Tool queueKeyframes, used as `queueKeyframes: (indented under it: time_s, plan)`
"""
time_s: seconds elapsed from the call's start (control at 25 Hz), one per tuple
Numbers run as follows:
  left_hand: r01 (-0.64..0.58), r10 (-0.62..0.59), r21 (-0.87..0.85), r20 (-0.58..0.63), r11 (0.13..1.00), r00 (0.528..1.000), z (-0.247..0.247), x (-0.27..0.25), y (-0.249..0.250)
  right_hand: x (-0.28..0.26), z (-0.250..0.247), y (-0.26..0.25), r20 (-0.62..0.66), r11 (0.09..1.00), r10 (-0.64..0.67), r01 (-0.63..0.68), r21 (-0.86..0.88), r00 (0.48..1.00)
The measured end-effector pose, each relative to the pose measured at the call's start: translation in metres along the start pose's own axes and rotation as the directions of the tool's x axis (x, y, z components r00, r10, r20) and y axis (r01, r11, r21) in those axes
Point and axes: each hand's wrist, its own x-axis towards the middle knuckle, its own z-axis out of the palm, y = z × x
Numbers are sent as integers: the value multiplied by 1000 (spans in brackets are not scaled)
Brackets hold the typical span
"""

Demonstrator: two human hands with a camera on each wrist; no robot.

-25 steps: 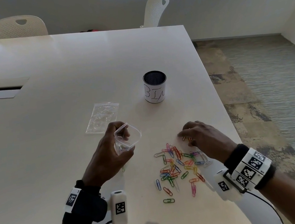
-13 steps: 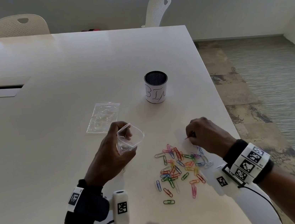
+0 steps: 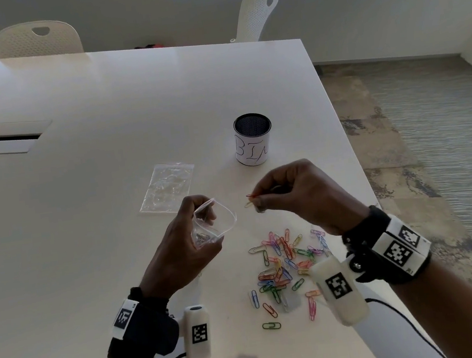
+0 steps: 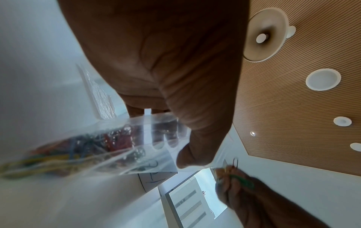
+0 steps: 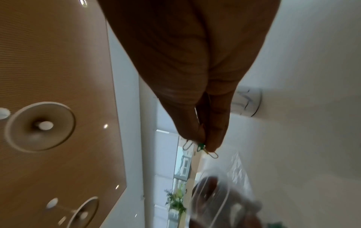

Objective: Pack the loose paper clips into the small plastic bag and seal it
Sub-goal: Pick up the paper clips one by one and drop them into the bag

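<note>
While the left hand (image 3: 185,244) grips the small plastic bag (image 3: 215,223) mouth-open, the right hand (image 3: 299,195) pinches paper clips (image 3: 250,200) just beside its rim, above bare table (image 3: 119,252).

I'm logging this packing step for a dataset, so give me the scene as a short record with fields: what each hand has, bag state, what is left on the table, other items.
left hand: holds the small plastic bag off the table, mouth open
bag contents: some clips already inside
right hand: fingers pinch a few paper clips beside the bag mouth
loose paper clips: many, mixed colours, on the table
spare bags: flat, behind the left hand
cup marked BIN: upright, farther back
seal: not yet done
</note>
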Motion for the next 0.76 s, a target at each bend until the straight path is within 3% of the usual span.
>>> queueKeyframes:
  time_s: [0.16,0.32,0.48,0.6,0.68,0.76]
  plan:
    - [26,-26,5,6,1000,1000,0,-2,4,11,41,-23,38,983,-130,134,-124,991]
    - [67,-67,-33,-8,997,998,2,-4,9,21,65,-24,107,873,-281,300,-385,954]
    - [68,-68,-34,-10,997,998,1,-5,6,19,58,-31,137,838,-300,329,-435,944]
    - [19,-19,-32,-14,999,1000,2,-4,3,17,38,-28,56,840,-322,312,-444,945]
    - [9,-10,-26,-21,1000,1000,2,-4,2,15,22,-15,6,845,-280,249,-473,960]
    - [8,-8,-28,-11,1000,1000,2,-2,0,11,9,3,65,811,-186,191,-554,980]
